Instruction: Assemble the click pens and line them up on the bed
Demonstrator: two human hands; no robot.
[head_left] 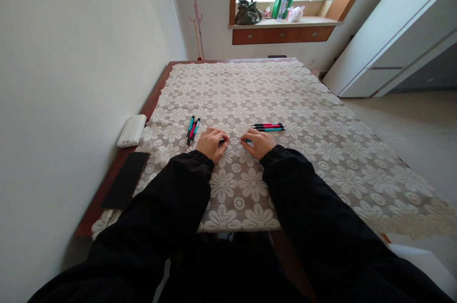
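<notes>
Both hands, left and right, rest on the table pinching the ends of one pen, which lies crosswise between them, equally near each, with spare pens just beyond the right hand.

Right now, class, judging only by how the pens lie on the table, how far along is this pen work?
Two small groups already lie apart on the lace cloth: the left pens and the right pens. In hand is one more pen, held between the left hand and the right hand; whether it is being joined or taken apart cannot be told. Left: that pen, in neither group.
</notes>
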